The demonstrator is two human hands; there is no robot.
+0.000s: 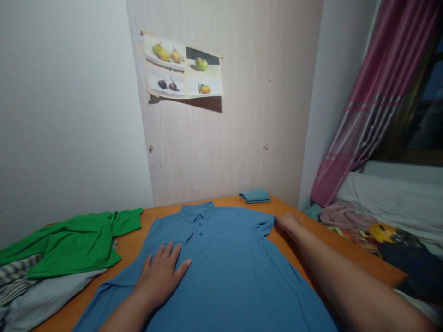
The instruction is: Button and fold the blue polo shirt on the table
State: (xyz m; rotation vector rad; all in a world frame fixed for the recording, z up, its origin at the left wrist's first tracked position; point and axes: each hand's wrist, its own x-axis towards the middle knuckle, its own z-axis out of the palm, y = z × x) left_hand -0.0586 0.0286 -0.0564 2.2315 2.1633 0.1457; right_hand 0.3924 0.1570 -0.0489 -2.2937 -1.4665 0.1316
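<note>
A blue polo shirt (221,263) lies front side up on the orange table, its buttoned collar pointing toward the wall. My left hand (162,272) rests flat on the chest of the shirt, fingers spread. At the far right, my right hand (288,222) is closed on the end of the shirt's sleeve, which is bunched near the armpit. The other sleeve stretches down toward the lower left, partly hidden behind my left arm. The shirt's hem runs out of view at the bottom.
A green shirt (79,242) lies at the left over striped and grey clothes (51,295). A folded blue-green cloth (255,196) sits at the back of the orange table (304,249). To the right are a pink curtain (363,106) and a heap of fabrics (346,216).
</note>
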